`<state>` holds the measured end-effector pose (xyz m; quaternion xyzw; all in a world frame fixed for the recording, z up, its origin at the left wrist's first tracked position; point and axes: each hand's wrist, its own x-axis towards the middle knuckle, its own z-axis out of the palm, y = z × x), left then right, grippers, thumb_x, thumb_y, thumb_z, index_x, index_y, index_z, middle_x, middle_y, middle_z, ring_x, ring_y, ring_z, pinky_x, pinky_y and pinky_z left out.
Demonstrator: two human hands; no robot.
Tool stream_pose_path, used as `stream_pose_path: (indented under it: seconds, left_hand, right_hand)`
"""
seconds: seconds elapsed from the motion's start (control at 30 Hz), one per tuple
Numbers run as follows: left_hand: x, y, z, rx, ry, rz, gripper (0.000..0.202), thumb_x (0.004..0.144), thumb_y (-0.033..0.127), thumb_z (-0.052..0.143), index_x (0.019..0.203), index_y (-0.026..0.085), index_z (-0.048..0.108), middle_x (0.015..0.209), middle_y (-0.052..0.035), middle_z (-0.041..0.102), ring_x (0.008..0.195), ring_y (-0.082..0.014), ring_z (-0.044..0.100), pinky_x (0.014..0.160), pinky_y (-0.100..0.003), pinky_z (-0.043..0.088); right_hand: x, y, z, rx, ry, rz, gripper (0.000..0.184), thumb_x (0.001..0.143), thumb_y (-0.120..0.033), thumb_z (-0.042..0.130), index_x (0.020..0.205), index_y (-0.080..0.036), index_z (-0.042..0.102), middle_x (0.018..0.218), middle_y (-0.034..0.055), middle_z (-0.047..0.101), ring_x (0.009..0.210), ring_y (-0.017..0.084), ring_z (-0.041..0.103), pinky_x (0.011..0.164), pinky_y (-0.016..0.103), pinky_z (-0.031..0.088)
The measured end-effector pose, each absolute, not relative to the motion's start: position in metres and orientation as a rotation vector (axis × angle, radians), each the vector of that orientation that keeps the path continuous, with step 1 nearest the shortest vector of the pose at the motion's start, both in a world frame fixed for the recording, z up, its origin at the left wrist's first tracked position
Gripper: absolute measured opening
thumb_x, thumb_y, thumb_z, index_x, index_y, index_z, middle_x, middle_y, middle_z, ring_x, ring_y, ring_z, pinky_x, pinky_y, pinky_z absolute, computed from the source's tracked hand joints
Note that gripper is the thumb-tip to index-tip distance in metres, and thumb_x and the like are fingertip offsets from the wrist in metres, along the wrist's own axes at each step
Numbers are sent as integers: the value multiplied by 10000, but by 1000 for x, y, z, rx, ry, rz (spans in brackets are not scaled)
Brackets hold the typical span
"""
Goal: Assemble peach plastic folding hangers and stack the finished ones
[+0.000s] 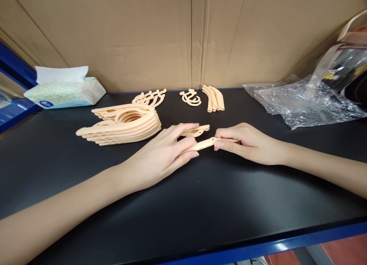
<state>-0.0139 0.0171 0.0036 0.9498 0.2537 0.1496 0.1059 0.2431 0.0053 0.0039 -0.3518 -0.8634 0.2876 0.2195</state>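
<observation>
My left hand [163, 152] and my right hand [246, 142] meet at the middle of a black table [200, 204]. Between them they hold a peach plastic hanger piece [203, 143], a flat arm with a curved hook part [197, 131] behind it. The fingers of both hands are pinched on it. To the left lies a stack of assembled peach hangers [123, 123]. Farther back lie a fan of loose hook pieces [150, 98], a small pile of hooks [190, 98] and a bundle of curved arm pieces [213, 98].
A tissue pack [64, 91] sits at the back left. Crumpled clear plastic bags [301, 100] lie at the back right beside a dark bag [346, 70]. A cardboard wall [183, 35] closes the back. The table's blue front edge [272, 247] runs along the bottom.
</observation>
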Motion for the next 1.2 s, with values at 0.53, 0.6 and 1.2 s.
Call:
stream_pose_path:
  seconds: [0.53, 0.6, 1.2]
  left_hand:
    - [-11, 12, 2, 2865, 652, 520, 215, 1043, 324, 391, 1006, 192, 556, 1459, -111, 403, 1263, -246, 462, 1035, -431, 426]
    - [-11, 10, 3, 2865, 666, 531, 216, 1043, 324, 386, 996, 193, 552, 1469, -113, 393, 1267, -250, 456, 1037, -442, 423]
    - [-10, 9, 2, 2924, 656, 559, 256, 1025, 352, 408, 986, 171, 583, 1501, -142, 372, 1289, -289, 428, 1041, -476, 420]
  right_hand:
    - [235, -5, 8, -993, -2242, 1010, 353, 923, -462, 600, 797, -224, 372, 640, -95, 311, 552, 71, 291, 495, 216, 248]
    - [235, -3, 9, -968, -2285, 999, 307, 940, -429, 584, 811, -219, 401, 643, -90, 346, 557, 72, 321, 503, 218, 259]
    - [237, -8, 4, -904, -2265, 1019, 224, 972, -433, 543, 931, -217, 496, 687, -77, 412, 588, 79, 351, 530, 225, 267]
